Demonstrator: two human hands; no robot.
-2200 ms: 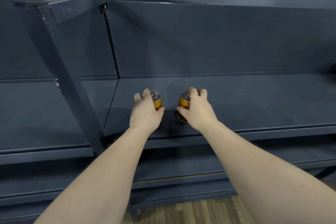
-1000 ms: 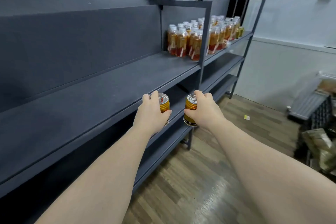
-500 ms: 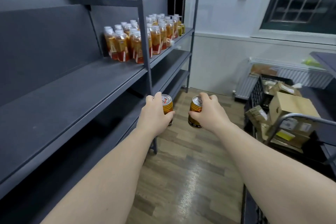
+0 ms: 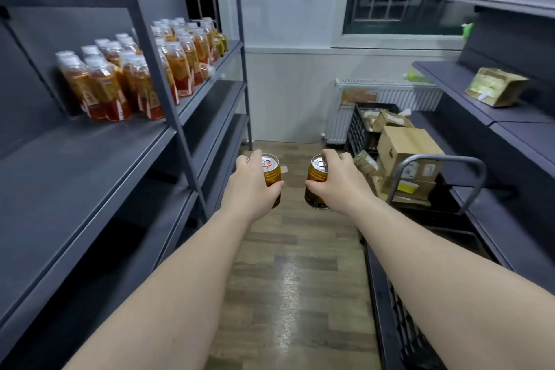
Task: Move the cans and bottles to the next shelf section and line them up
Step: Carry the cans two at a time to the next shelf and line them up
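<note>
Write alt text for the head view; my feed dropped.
The left hand holds the left can and the right hand the right can, both gold, tops up, over an aisle's wood floor. Rows of orange bottles stand on the dark shelf at left; cardboard boxes sit ahead at right.

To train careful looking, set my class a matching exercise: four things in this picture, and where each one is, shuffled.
1 bottles
2 gold cans
3 cardboard box
4 crumpled packet

A on the shelf at right
B held, one in the left hand, one in the right hand
C on the shelf at left
D beside the black crate

Pairs: 1-C, 2-B, 3-D, 4-A
</note>
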